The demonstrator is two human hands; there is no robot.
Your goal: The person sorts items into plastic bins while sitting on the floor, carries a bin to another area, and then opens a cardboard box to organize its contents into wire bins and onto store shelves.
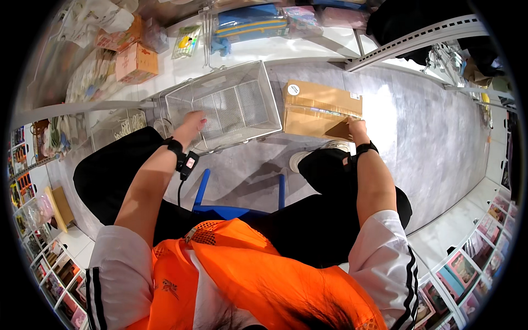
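On the grey floor in front of me stands a wire mesh basket (231, 111) with nothing in it that I can make out. My left hand (193, 123) is over its near left part, slightly blurred; whether it touches the mesh or holds anything is unclear. To the right of the basket lies a cardboard box (321, 93), its top seam partly parted, with a round white sticker on it. My right hand (357, 127) is at the box's near right corner, fingers curled against the edge of the cardboard.
A blue stool (231, 211) is beneath me, between my legs. Beyond the basket, a white shelf (272, 51) bears blue zipped cases (251, 24) and an orange carton (137, 64). A smaller wire basket (119, 126) with white items stands at left. A perforated metal upright (416, 39) crosses the upper right.
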